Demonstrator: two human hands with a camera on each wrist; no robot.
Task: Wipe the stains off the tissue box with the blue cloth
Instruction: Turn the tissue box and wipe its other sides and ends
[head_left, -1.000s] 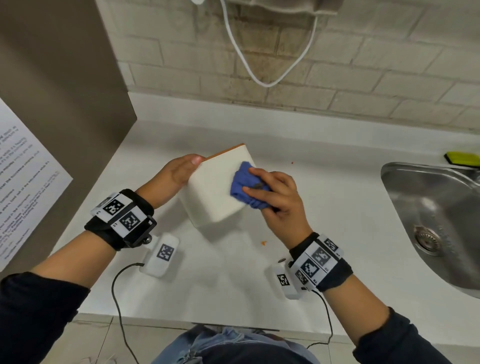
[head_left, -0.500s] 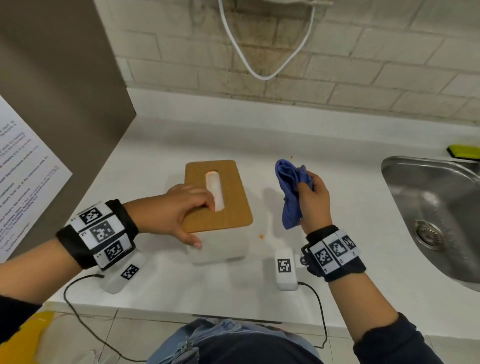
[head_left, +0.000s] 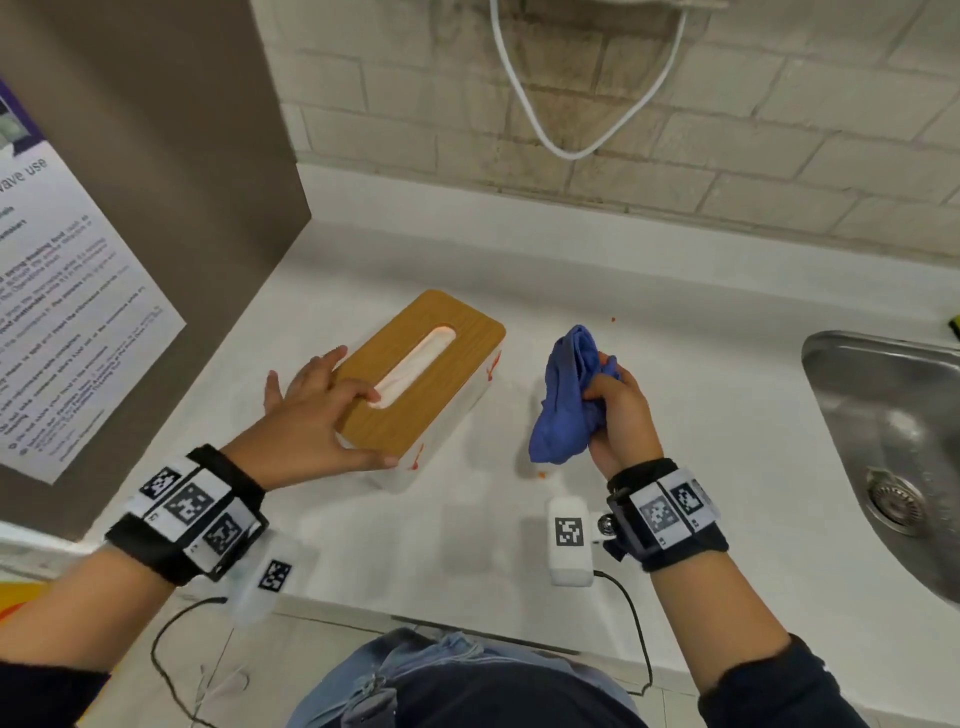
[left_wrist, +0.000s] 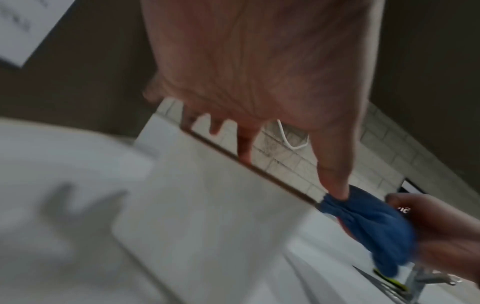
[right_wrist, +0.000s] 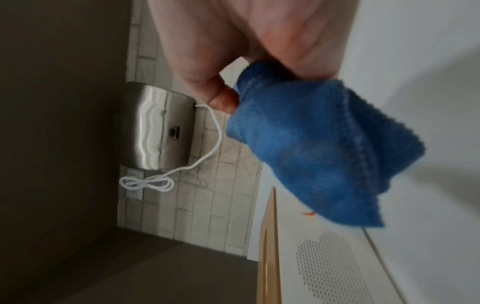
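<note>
The tissue box (head_left: 441, 415) stands flat on the white counter (head_left: 467, 545), set diagonally, its wooden lid (head_left: 457, 332) up. Orange-red stains (head_left: 493, 365) mark its white sides. My left hand (head_left: 332, 400) rests on the lid's near end with fingers spread straight and the thumb along the near corner. To the right, apart from the box, my right hand (head_left: 618, 415) grips the bunched blue cloth (head_left: 569, 400) above the counter. The right wrist view shows the cloth (right_wrist: 324, 148) hanging beside the box's perforated side (right_wrist: 324, 267). In the left wrist view, the cloth (left_wrist: 369, 226) lies beyond the box's far corner.
A steel sink (head_left: 883, 441) is set into the counter at the right. A brown panel (head_left: 156, 156) with a paper notice closes the left side. Brick wall and a hanging white cable (head_left: 571, 150) are behind. Orange crumbs (head_left: 541, 474) lie on the counter.
The box, tipped on its side and rubbed with the cloth a second ago, now stands flat and has turned diagonal. My right hand has drawn the cloth away to the right.
</note>
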